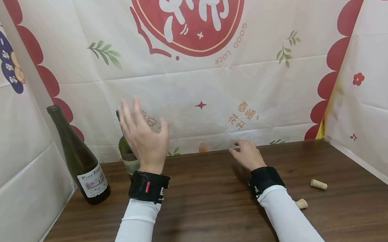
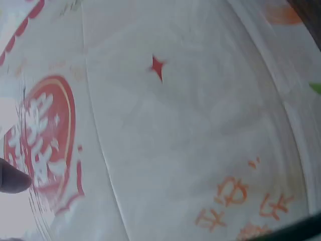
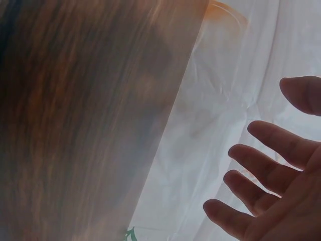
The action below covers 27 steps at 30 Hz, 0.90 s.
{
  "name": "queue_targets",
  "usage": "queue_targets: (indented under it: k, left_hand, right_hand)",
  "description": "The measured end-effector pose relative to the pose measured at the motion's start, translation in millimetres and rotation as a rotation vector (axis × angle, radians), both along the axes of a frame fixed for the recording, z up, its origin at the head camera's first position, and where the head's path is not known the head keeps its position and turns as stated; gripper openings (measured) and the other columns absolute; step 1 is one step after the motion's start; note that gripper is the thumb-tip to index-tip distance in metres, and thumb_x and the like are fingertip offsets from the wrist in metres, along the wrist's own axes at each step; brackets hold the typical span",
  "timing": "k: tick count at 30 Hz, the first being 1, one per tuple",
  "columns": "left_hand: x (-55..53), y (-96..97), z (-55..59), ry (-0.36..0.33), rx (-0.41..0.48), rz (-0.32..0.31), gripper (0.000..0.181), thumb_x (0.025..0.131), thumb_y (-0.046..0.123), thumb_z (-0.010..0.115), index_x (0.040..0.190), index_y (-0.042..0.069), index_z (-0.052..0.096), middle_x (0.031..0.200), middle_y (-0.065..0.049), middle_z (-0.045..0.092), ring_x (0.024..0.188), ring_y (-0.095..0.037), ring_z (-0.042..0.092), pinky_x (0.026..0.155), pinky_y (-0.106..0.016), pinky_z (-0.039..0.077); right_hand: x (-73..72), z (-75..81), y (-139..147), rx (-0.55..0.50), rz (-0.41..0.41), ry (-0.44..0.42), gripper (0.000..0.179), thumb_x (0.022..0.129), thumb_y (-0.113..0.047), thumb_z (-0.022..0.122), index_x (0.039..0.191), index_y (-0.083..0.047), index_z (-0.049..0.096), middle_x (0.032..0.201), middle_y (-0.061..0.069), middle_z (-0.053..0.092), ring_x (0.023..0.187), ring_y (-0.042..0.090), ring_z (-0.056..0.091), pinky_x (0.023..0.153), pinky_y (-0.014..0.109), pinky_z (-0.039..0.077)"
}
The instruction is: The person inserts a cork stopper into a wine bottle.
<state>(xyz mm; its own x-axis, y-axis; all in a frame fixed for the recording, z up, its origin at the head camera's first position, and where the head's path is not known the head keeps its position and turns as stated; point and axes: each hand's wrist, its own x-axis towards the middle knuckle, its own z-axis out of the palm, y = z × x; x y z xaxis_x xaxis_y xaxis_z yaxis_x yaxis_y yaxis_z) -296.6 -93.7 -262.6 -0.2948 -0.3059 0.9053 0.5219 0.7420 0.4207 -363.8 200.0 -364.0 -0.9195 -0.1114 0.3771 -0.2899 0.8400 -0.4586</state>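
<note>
In the head view, the left hand (image 1: 148, 140) is held up before the rear bottle (image 1: 126, 149), which is partly hidden; whether it is touched cannot be told. The grip is spread, with nothing held. The front bottle (image 1: 83, 165) is seen upright at the left of the worktop (image 1: 209, 215). The right hand (image 1: 248, 155) is held near the far edge, its grip loosely spread, and two corks (image 1: 319, 184) are seen nearer, beside the right sleeve (image 1: 287, 214).

In the left wrist view, mostly cloth (image 2: 170, 125) is shown, and the grip cannot be judged.

In the right wrist view, the thumb is parted from bent fingers (image 3: 266, 168). Bottles are probably best approached from the side, so that necks are not knocked.
</note>
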Motion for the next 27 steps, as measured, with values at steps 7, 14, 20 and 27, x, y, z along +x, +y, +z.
queue_targets:
  k: [7,14,20,27]
  left_hand:
    - [-6.4,-33.3,-2.8,-0.051,0.179,0.045,0.089,0.095,0.017,0.074,0.166,0.0,0.023,0.173,-0.022,0.016,0.16,-0.026,0.016,0.127,-0.048,0.017]
    - [-11.4,-53.0,-8.8,-0.279,0.343,-0.034,0.091,0.097,0.024,0.072,0.168,0.004,0.019,0.174,-0.016,0.018,0.159,-0.028,0.021,0.126,-0.051,0.021]
    - [-18.5,-59.8,-19.9,-0.406,0.39,-0.098,0.076,0.099,0.028,0.072,0.161,0.003,0.036,0.16,-0.019,0.046,0.141,-0.04,0.047,0.115,-0.055,0.036]
    - [-27.3,-65.3,-28.6,-0.462,0.361,-0.102,0.052,0.106,0.033,0.067,0.144,-0.002,0.055,0.128,-0.024,0.067,0.115,-0.045,0.063,0.098,-0.058,0.044]
  right_hand:
    - [-0.8,-3.4,-3,0.0,-0.005,-0.034,0.042,0.105,-0.021,0.063,0.133,0.011,0.065,0.136,0.032,0.063,0.132,0.052,0.052,0.107,0.064,0.044]
    - [-5.9,-5.9,0,0.009,-0.008,-0.033,0.043,0.105,-0.021,0.064,0.133,0.012,0.064,0.136,0.033,0.062,0.132,0.052,0.052,0.107,0.064,0.044]
    - [-4.5,-9.1,2,-0.001,0.002,-0.054,0.044,0.105,-0.021,0.064,0.134,0.013,0.063,0.137,0.034,0.061,0.133,0.052,0.05,0.108,0.063,0.044]
    - [-2.9,-6.9,1,-0.005,0.028,-0.127,0.048,0.107,-0.021,0.063,0.139,0.015,0.057,0.139,0.036,0.059,0.133,0.052,0.052,0.107,0.063,0.045]
